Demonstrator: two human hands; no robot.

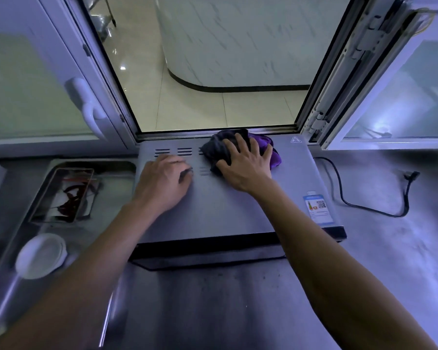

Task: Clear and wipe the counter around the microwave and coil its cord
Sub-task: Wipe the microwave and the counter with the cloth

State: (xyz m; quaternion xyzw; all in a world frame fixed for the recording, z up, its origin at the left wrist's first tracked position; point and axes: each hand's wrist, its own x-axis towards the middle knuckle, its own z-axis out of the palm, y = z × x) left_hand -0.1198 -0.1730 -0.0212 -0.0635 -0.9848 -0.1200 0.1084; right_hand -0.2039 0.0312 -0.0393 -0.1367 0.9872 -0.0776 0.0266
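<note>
At mid-frame the right hand (245, 164) presses spread fingers onto a crumpled black-and-purple cloth (240, 150) at the back of the grey metal microwave top (228, 205). The left hand (162, 181) rests there, fingers loosely curled, holding nothing. The black power cord (364, 208) lies uncoiled on the steel counter (379, 243), right.

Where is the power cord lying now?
The cord lies uncoiled on the counter, right of the microwave.

microwave (228, 205) sits at frame centre on the table (390, 248); cloth (218, 150) on its top rear; cord (352, 198) at right; tray (68, 193) and lid (41, 256) at left.
</note>
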